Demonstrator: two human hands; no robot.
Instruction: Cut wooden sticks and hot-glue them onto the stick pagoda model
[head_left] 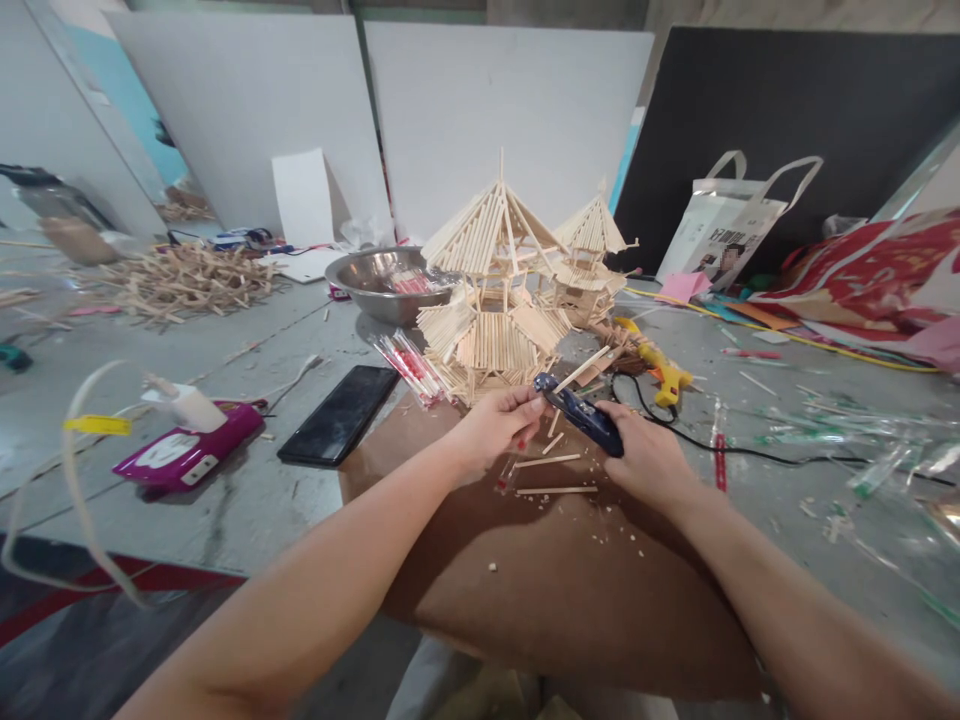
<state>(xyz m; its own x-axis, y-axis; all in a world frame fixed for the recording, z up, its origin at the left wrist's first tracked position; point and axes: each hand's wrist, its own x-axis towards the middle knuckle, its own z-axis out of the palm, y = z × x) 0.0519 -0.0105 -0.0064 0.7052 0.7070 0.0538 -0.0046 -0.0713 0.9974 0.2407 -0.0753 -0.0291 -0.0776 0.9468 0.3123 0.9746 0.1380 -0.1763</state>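
A smooth, dark-blue hand tool (pixel 589 418) is clamped in the right-hand grip (pixel 651 455) above a brown board (pixel 517 590) laid on the grey worktop (pixel 296 525). Fingertips of the left-hand grip (pixel 496 428) are drawn together at the tool's rounded head; whether stick or tool is pinched there cannot be told. A slim, pale wooden stick (pixel 586 368) is angled up and away beside that head. Straight wooden lengths (pixel 556 491) are scattered below. Just beyond, a peaked, many-sided stick model (pixel 501 338) is seen, a second model (pixel 592 230) being partly hidden behind. Crinkled clear wrappers (pixel 885 465) are blurred at right.
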